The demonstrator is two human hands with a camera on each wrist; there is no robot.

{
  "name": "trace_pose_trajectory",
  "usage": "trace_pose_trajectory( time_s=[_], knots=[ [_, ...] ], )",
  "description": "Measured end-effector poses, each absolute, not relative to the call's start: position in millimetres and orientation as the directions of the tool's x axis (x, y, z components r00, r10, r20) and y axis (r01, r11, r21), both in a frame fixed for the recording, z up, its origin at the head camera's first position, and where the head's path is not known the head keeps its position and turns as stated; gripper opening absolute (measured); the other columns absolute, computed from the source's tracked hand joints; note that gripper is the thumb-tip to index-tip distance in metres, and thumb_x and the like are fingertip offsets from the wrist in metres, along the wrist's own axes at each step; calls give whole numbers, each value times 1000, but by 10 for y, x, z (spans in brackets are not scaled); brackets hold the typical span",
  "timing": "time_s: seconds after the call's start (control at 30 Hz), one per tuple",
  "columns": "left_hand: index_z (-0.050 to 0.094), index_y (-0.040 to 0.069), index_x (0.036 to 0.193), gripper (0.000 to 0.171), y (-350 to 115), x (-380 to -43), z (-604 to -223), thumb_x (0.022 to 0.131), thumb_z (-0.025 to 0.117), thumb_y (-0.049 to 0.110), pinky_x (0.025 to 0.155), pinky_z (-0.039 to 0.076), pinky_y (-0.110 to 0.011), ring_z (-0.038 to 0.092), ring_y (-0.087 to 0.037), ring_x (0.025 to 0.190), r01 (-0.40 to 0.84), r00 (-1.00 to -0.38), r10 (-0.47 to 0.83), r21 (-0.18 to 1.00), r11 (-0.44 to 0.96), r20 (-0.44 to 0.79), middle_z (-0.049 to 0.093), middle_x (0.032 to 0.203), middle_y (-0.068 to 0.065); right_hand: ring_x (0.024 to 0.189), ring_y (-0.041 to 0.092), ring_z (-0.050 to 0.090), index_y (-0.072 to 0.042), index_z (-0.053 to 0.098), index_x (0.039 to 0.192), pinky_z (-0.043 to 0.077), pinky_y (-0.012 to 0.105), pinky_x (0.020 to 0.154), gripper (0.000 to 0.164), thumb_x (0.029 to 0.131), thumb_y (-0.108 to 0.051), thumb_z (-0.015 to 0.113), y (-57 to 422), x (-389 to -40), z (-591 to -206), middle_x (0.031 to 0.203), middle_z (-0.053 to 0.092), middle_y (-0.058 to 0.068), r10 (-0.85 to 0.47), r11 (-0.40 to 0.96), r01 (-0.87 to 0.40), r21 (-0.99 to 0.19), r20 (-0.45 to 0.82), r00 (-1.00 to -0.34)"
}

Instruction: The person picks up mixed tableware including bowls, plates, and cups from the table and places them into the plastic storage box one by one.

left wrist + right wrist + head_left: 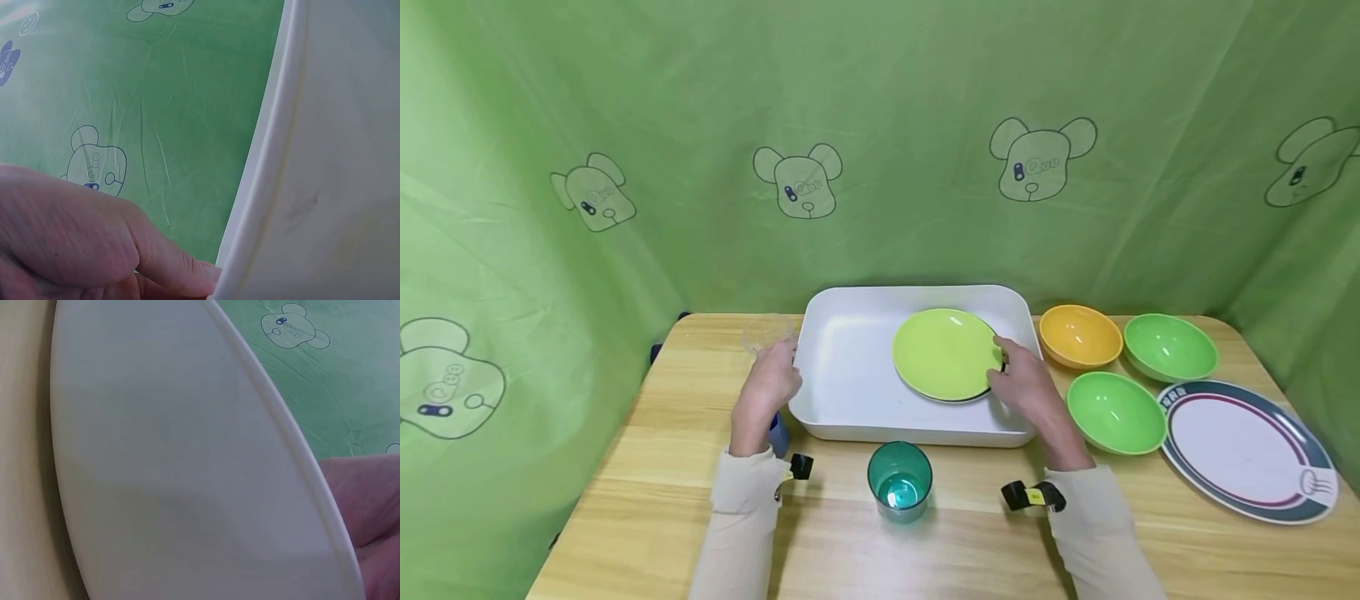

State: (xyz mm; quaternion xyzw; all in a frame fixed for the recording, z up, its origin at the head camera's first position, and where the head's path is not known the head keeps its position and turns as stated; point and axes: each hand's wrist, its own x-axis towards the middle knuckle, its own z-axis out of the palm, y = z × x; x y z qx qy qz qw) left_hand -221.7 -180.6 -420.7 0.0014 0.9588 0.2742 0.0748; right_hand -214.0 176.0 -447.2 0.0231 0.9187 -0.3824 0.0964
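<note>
A white tray (pixel 850 367) stands toward the back of the table. At its left wall, my left hand (pixel 769 379) grips the rim, and in the left wrist view the thumb (pixel 187 272) presses against that edge. A yellow-green plate (pixel 947 354) lies inside the tray's right half. My right hand (pixel 1026 383) reaches over the tray's right side and pinches the plate's right edge between thumb and fingers. The right wrist view shows mostly the tray's outer wall (pixel 175 456), with part of the hand behind it.
In front of the tray stands a teal cup (pixel 899 483). A clear glass (pixel 763 329) and a partly hidden blue cup (pixel 778 435) are near my left hand. Rightward are an orange bowl (pixel 1080 336), two green bowls (pixel 1116 412) and an oval plate (pixel 1236 450).
</note>
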Motion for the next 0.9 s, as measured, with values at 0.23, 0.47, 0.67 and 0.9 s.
trace_pose_trajectory(
  time_s=[0.23,0.47,0.67,0.9],
  knots=[
    [57,-10,134,41,-1804,-2211,-4208,94,50,-13,88,59,-46,64,-39,112,-48,-988,37,529,848,-148,64,126,-28,143,49,35,1,30,159,30,63,117,65,100,-15,54,1750,-2112,-4435,155,35,34,-55,708,79,-702,-166,-985],
    [49,-11,142,48,-1799,-2208,-4202,94,49,-13,92,58,-46,62,-41,117,-64,-985,33,540,839,-168,61,132,-30,141,49,37,-2,33,159,36,65,113,61,103,-16,55,1773,-2021,-4273,154,40,30,-68,676,49,-735,-129,-989],
    [50,-11,140,46,-1806,-2203,-4212,94,49,-13,93,57,-48,61,-42,117,-47,-987,46,542,839,-156,61,132,-30,137,49,43,-2,37,157,40,64,110,58,103,-15,56,1804,-1958,-4177,151,44,29,-91,661,1,-750,-82,-992],
    [49,-10,142,46,-1800,-2192,-4204,96,50,-10,96,55,-50,59,-43,121,-62,-986,35,547,835,-166,59,133,-29,134,49,48,-2,42,154,42,63,109,54,104,-15,57,1898,-1882,-4052,146,50,29,-104,644,-48,-764,-24,-994]
  ],
)
